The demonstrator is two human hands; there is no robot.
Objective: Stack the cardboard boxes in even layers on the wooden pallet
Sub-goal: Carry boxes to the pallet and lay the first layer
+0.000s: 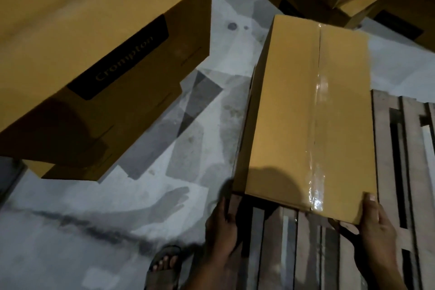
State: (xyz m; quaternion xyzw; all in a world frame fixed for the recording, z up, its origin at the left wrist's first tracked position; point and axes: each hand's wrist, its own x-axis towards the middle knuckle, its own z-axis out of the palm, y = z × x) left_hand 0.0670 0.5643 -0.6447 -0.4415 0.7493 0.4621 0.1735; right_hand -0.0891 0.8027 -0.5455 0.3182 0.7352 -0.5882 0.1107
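Long tape-sealed cardboard box (306,110) lying on slatted wooden pallet (395,172), near its left edge — glossy clear tape along top seam. Left hand (222,226) gripping near-left corner, fingers curled on side; right hand (374,226) clasping near-right corner, thumb on top. Leftward, Crompton-labelled boxes (94,59) stacked on mottled grey concrete floor (94,231); sandalled foot (164,266) below.

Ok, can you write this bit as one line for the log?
left hand: grips taped box | right hand: grips same box | box over wooden pallet corner
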